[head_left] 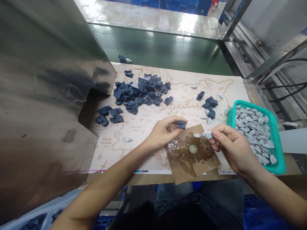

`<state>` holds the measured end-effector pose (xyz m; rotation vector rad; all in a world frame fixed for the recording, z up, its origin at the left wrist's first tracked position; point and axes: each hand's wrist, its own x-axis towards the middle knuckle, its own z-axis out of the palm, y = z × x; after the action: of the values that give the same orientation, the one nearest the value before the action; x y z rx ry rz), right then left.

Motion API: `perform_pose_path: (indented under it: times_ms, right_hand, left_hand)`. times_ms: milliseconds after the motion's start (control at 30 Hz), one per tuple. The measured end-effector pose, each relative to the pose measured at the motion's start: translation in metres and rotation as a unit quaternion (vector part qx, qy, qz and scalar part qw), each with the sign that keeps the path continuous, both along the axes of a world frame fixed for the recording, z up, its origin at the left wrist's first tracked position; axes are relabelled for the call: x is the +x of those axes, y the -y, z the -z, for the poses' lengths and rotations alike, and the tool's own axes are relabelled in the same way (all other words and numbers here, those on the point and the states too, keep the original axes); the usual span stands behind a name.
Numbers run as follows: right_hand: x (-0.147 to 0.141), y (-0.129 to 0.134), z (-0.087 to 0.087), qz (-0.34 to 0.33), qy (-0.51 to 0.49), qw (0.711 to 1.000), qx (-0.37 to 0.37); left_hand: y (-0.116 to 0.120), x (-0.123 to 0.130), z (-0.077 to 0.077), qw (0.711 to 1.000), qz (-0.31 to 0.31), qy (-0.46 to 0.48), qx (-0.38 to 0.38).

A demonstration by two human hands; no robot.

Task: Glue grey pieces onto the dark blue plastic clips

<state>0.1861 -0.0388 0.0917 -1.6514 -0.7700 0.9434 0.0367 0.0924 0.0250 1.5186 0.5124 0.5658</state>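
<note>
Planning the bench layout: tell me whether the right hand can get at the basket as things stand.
Probably yes: the basket stands close beside the right hand, with nothing visible between them, though that hand holds a grey piece.

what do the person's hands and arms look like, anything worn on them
The left hand and right hand are both bare, with no gloves, watch or wristband showing. The left forearm and right forearm are slim and uncovered, with no sleeves in view. Below, the person wears blue jeans.
</note>
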Motion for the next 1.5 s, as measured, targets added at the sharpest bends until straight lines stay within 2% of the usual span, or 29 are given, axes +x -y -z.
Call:
perform_pose_path:
  times_ms: [133, 267, 400, 533, 800, 1033, 1167, 1267, 1333, 1400, 1467, 1500]
  right_hand:
    - [0.001, 0.0, 0.0, 0.008, 0.017, 1.0, 0.019]
    - [-0.002, 0.0, 0.003, -0.017, 0.024, 0.999, 0.046]
    - [-0.008, -0.003, 0.004, -0.042, 0.025, 0.997, 0.055]
    - [-0.01, -0.005, 0.005, -0.037, 0.031, 0.997, 0.056]
    - [-0.01, -0.005, 0.007, -0.042, 0.028, 0.997, 0.062]
    - [-0.011, -0.002, 0.007, -0.036, 0.134, 0.989, 0.058]
    - [-0.014, -0.002, 0.013, -0.03, 0.127, 0.989, 0.063]
    - [-0.014, -0.004, 0.01, -0.051, 0.129, 0.988, 0.064]
    - [-0.008, -0.013, 0.003, -0.093, 0.14, 0.985, 0.043]
    - [0.004, -0.034, -0.005, -0.138, 0.155, 0.978, 0.011]
    - [0.022, -0.071, -0.01, -0.14, 0.175, 0.975, -0.005]
    - [0.033, -0.095, -0.011, -0.101, 0.183, 0.978, 0.002]
  left_hand:
    - [0.0, 0.001, -0.001, 0.989, 0.02, 0.024, -0.145]
    - [0.005, 0.002, -0.006, 0.967, 0.061, 0.04, -0.245]
    - [0.009, 0.001, -0.009, 0.952, 0.079, 0.056, -0.291]
    - [0.009, 0.0, -0.009, 0.948, 0.083, 0.069, -0.3]
    - [0.009, 0.001, -0.009, 0.954, 0.077, 0.061, -0.284]
    - [0.014, 0.001, -0.006, 0.967, 0.057, 0.059, -0.242]
    - [0.018, 0.001, -0.003, 0.971, 0.039, 0.082, -0.223]
    - [0.017, 0.002, -0.001, 0.975, 0.029, 0.083, -0.206]
    - [0.011, 0.002, -0.001, 0.981, 0.029, 0.071, -0.179]
    - [-0.002, 0.0, -0.002, 0.991, 0.017, 0.05, -0.12]
    - [-0.02, -0.006, -0.003, 0.999, -0.042, 0.015, -0.007]
    - [-0.03, -0.01, -0.003, 0.993, -0.092, -0.011, 0.068]
